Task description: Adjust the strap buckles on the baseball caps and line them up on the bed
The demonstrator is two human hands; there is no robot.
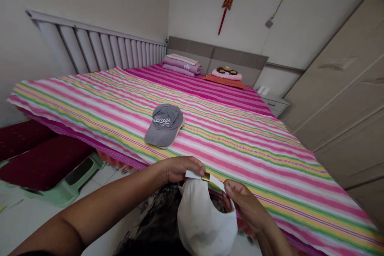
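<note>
A white cap (207, 220) is held in front of me with its back opening and strap facing up. The strap passes through a gold-coloured buckle (206, 176). My left hand (185, 168) pinches the strap beside the buckle. On the other side, my right hand (241, 198) grips the strap's right end between thumb and fingers, some of which lie behind the cap's edge. Beyond both hands, a grey cap (166, 125) with white lettering rests on the striped bed cover, its brim toward me.
The bed's striped cover (240, 140) spreads ahead. Folded purple bedding (181, 65) and a pink folded stack (227, 74) lie near the headboard (195, 50). A green stool with a dark red top (48, 164) stands left. A wardrobe (345, 88) rises at right.
</note>
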